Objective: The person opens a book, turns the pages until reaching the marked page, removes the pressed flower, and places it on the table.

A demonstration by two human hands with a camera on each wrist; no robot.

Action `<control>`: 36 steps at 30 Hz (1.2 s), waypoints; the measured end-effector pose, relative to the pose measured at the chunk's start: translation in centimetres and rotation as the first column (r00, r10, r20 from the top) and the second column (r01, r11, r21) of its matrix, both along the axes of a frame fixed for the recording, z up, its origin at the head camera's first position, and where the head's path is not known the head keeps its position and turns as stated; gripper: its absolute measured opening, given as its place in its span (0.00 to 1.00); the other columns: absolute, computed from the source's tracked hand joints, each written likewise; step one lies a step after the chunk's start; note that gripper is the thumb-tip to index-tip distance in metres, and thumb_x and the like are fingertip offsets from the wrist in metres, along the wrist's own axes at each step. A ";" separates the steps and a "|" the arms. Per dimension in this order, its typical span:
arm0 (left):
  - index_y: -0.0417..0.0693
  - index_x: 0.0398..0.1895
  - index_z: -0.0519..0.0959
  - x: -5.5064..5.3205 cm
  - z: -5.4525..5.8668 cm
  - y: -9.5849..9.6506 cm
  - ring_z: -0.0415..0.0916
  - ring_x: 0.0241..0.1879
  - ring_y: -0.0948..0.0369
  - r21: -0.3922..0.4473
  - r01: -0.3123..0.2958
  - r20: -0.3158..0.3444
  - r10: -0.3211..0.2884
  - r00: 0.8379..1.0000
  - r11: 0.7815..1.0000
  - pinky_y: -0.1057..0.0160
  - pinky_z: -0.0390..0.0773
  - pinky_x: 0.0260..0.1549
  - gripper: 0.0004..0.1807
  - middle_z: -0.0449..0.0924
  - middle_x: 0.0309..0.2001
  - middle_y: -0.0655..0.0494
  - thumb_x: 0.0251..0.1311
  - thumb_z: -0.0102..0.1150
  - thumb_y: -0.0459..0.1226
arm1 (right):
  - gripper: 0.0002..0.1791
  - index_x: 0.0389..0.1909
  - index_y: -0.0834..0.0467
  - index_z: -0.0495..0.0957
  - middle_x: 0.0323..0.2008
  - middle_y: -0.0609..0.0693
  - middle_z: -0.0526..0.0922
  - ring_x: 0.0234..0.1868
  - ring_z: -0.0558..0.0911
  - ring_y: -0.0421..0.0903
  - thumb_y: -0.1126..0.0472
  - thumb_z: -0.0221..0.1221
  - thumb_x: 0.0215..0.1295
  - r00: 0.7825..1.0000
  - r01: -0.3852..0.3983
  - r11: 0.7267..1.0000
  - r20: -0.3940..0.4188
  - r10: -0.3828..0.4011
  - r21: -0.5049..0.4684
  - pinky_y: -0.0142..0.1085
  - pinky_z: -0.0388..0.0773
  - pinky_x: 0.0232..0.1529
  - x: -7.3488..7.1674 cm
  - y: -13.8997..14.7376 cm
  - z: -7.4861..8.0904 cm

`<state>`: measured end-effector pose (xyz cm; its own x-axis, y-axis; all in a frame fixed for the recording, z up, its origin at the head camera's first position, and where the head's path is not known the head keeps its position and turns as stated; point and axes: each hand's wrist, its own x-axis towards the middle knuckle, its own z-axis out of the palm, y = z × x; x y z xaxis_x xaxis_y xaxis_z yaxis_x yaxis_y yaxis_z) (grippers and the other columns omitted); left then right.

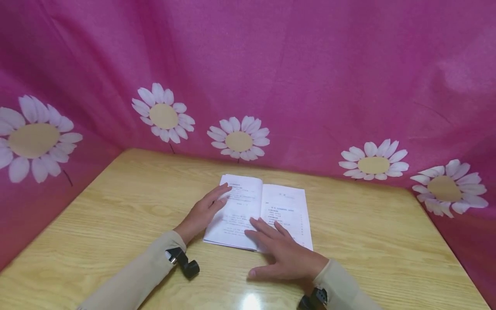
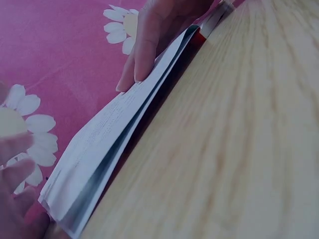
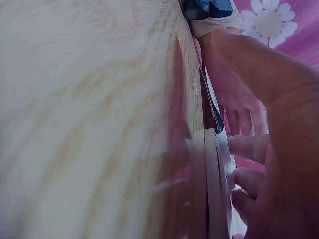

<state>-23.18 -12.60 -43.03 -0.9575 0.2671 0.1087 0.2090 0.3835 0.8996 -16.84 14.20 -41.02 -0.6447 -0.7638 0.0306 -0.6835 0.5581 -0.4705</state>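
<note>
Just ahead, the open book [image 1: 284, 196] runs its fold [image 1: 261, 206] away from me, nearer my spread right hand [image 1: 284, 255] than my relaxed left hand [image 1: 202, 213].

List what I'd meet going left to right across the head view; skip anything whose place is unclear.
Large yellow-centred white daisy print → smaller daisy print → bare left hand → open white paper book → wide, low daisy print → rightmost daisy print.

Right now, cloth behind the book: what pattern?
Cloth is magenta with white, yellow-centred flowers; best in the head view.
</note>
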 end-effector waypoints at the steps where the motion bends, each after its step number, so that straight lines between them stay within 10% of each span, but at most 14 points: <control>1: 0.64 0.70 0.65 0.0 -0.1 0.0 0.42 0.75 0.59 -0.055 0.033 -0.027 -0.034 0.999 0.998 0.46 0.46 0.70 0.27 0.54 0.74 0.64 0.69 0.51 0.51 | 0.50 0.74 0.50 0.57 0.77 0.49 0.45 0.76 0.45 0.52 0.28 0.57 0.56 1.000 0.001 1.000 -0.003 -0.001 0.002 0.60 0.38 0.70 0.0 0.0 0.0; 7: 0.61 0.72 0.64 0.0 -0.5 0.0 0.38 0.75 0.53 -0.351 0.166 -0.157 -0.233 0.960 0.921 0.40 0.43 0.69 0.40 0.51 0.75 0.60 0.56 0.62 0.58 | 0.50 0.74 0.49 0.55 0.77 0.48 0.44 0.76 0.45 0.50 0.28 0.56 0.56 1.000 0.006 1.000 -0.017 -0.006 0.013 0.57 0.37 0.71 0.0 0.3 -0.1; 13: 0.59 0.72 0.63 0.6 -0.7 -0.3 0.38 0.75 0.52 -0.501 0.173 -0.127 -0.270 0.954 0.848 0.46 0.34 0.71 0.44 0.50 0.75 0.58 0.53 0.64 0.59 | 0.46 0.73 0.46 0.59 0.76 0.46 0.47 0.76 0.46 0.49 0.31 0.59 0.57 0.997 0.034 0.999 0.068 -0.032 -0.038 0.56 0.43 0.72 -0.6 0.7 0.2; 26: 0.58 0.73 0.62 0.3 -0.3 0.1 0.36 0.76 0.53 -0.513 0.180 -0.116 -0.275 0.954 0.839 0.47 0.33 0.71 0.44 0.50 0.76 0.58 0.52 0.66 0.56 | 0.62 0.76 0.54 0.51 0.75 0.61 0.47 0.74 0.46 0.62 0.36 0.71 0.43 0.924 0.347 0.916 0.096 -0.371 0.199 0.63 0.44 0.69 -1.8 5.1 3.2; 36: 0.57 0.73 0.62 0.4 -0.3 0.2 0.37 0.76 0.52 -0.512 0.181 -0.117 -0.277 0.954 0.840 0.47 0.34 0.71 0.44 0.50 0.75 0.57 0.53 0.66 0.56 | 0.65 0.76 0.53 0.48 0.74 0.61 0.50 0.74 0.47 0.65 0.36 0.73 0.41 0.897 0.381 0.873 0.106 -0.429 0.305 0.65 0.38 0.68 -1.7 6.2 3.4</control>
